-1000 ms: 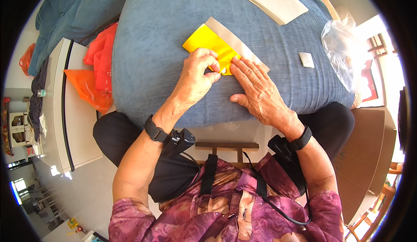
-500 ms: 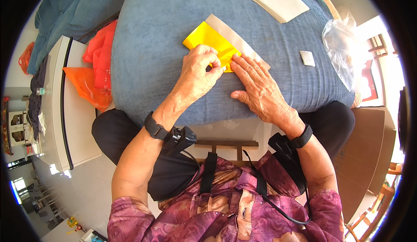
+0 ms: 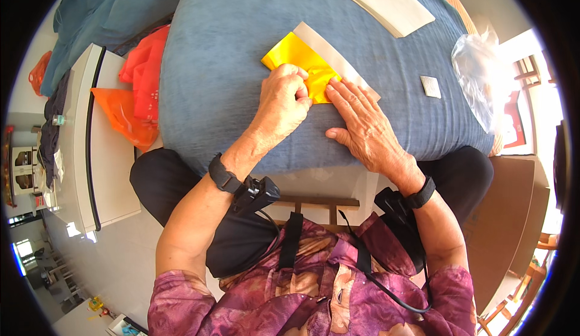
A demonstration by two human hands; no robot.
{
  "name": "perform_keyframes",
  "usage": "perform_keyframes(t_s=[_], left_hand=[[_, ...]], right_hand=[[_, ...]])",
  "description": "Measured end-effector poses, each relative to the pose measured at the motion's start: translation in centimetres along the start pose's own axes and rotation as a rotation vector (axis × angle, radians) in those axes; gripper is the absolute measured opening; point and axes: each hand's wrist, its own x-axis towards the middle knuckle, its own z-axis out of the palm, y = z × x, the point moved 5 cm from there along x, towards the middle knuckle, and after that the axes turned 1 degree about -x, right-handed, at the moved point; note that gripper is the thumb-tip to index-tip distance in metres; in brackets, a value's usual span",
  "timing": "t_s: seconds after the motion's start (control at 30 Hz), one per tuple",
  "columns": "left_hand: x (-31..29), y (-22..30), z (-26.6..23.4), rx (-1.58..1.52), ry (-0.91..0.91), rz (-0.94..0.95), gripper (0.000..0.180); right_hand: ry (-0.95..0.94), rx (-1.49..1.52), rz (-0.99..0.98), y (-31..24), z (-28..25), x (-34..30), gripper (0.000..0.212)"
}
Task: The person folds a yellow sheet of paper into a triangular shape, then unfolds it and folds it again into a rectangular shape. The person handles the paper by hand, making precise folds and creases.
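A shiny yellow sheet (image 3: 294,53), perhaps paper or foil, lies over part of a pale grey strip (image 3: 329,51) on the blue bed cover. My left hand (image 3: 282,97) is closed at the sheet's near left edge, its fingers curled and pinching there; the fingertips are partly hidden. The yellow surface is creased between my hands. With fingers stretched out, my right hand (image 3: 364,123) lies flat, its fingertips pressing the right end of the sheet and strip. Each wrist wears a black strap with a small device.
The blue cover (image 3: 217,58) spreads under the work. Several long cream strips (image 3: 386,1) lie at the far side. To the right are a small pale square packet (image 3: 431,86) and a clear plastic bag (image 3: 477,70). An orange bag (image 3: 124,115) hangs by a white cabinet (image 3: 115,197) on the left.
My left hand has rolled over into a tighter curl at the yellow sheet's edge. My right hand keeps its place on the sheet. The whole view has shifted slightly.
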Motion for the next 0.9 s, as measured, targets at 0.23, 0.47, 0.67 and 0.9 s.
perform_keyframes(t_s=[0.23,0.47,0.67,0.9], left_hand=[[-0.1,0.1,0.0,-0.037,0.062,0.007,0.021],[0.0,0.9,-2.3,0.010,0.238,0.177,0.019],[1.1,-1.2,-4.5,0.336,0.442,0.104,0.036],[1.6,-2.5,-3.9,0.248,0.255,-0.125,0.038]], right_hand=[[-0.024,-0.028,-0.009,0.0,0.2,0.1,0.069],[0.004,-0.019,-0.052,0.1,-0.6,0.3,0.066],[-0.035,0.033,-0.111,1.3,-1.6,1.0,0.061],[0.014,-0.087,-0.110,2.4,-2.2,2.3,0.054]])
